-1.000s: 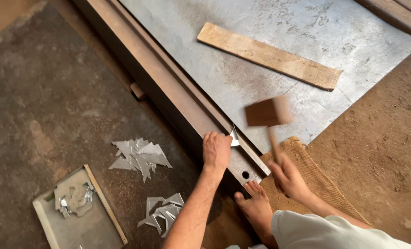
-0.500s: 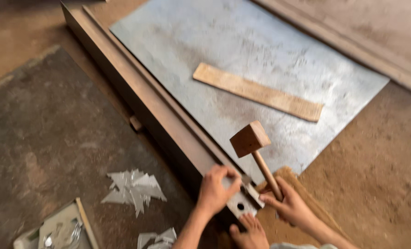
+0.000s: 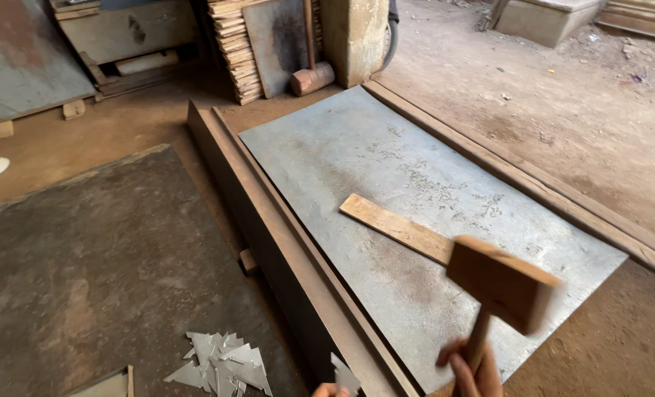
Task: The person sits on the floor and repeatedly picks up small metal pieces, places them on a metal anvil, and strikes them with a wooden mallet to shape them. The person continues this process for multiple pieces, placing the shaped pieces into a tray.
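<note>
Only fingertips of the left hand (image 3: 332,390) showed, pinching a small metal piece (image 3: 346,376) on the long steel beam (image 3: 283,250), while the right hand (image 3: 471,371) was closed around the raised wooden mallet (image 3: 501,283) above the grey metal sheet (image 3: 386,191) with a wooden plank (image 3: 395,227)

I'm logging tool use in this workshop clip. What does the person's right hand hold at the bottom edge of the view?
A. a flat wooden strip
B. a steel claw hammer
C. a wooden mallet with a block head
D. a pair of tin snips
C: the right hand grips the handle of a raised wooden mallet with a block head, above the grey metal sheet.
</note>
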